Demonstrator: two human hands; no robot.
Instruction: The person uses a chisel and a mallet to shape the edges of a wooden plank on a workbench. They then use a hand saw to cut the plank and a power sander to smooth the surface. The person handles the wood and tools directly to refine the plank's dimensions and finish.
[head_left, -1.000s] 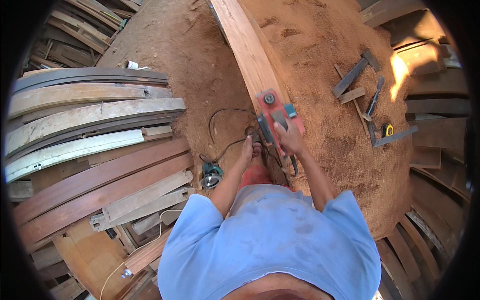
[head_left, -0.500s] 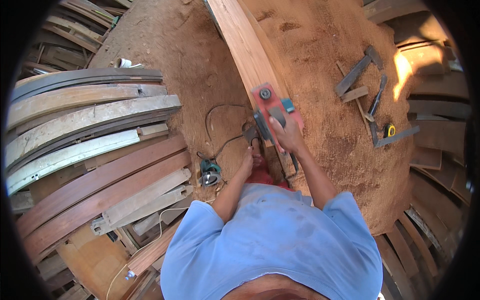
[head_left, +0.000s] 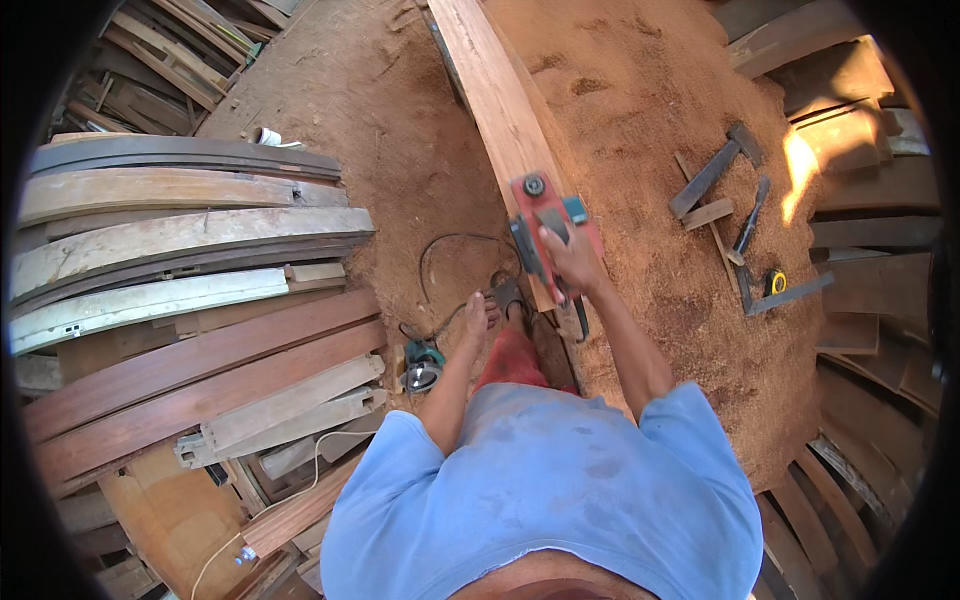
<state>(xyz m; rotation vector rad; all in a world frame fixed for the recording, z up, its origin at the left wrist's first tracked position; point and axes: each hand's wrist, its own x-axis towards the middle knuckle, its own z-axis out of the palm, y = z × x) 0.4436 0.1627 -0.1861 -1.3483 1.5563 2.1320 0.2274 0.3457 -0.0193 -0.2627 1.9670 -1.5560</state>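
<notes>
My right hand (head_left: 573, 258) is wrapped round the dark handle of a red electric planer (head_left: 532, 205). The planer rests on the near end of a long, slightly curved wooden plank (head_left: 500, 110), whose top face is pale and reddish. My left hand (head_left: 481, 312) hangs beside my leg, left of the planer, its fingers loosely curled with nothing seen in them. It touches neither plank nor planer. A teal circular saw (head_left: 422, 366) lies on the ground near my left forearm, and a dark power cord (head_left: 428, 258) loops close by.
Curved timbers (head_left: 190, 235) are stacked at the left. On the sawdust-covered ground at the right lie a hammer-like tool (head_left: 712, 172), a chisel-like tool (head_left: 752, 218), a metal square (head_left: 790, 296) and a yellow tape measure (head_left: 775, 283). More timber (head_left: 880, 195) lines the right side.
My left hand has moved slightly left, away from my leg. My right hand still grips the planer, which stays near the plank's near end. The whole view has shifted a little.
</notes>
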